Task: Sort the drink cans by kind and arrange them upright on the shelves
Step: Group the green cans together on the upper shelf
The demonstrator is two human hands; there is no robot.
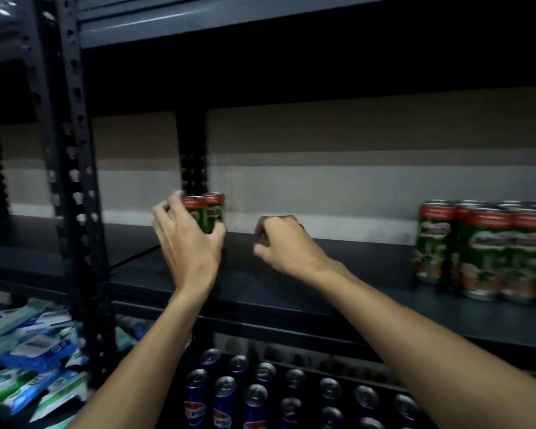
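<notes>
Left hand [189, 246] is wrapped round a pair of green cans [209, 213]: fingers curl over the left can's far side, and the thumb presses in low on the right one. Both cans stand upright, touching each other, far back at the left end of the dark shelf [322, 274], right in front of a perforated rear post [192, 156]. Over to the right hand [285, 243], knuckles up just above the shelf, fingers loosely curled, nothing in them, near the pair but not touching it. Plenty of bare board between it and the block of green cans [489, 252], which stand upright and packed tight at the shelf's right end, well apart from the held pair. Down on the level below, blue cans [223, 397] stand in rows, with dark cans [365, 397] beside them showing only silver tops. Lower left, a loose heap of blue and green packets [34, 351].
</notes>
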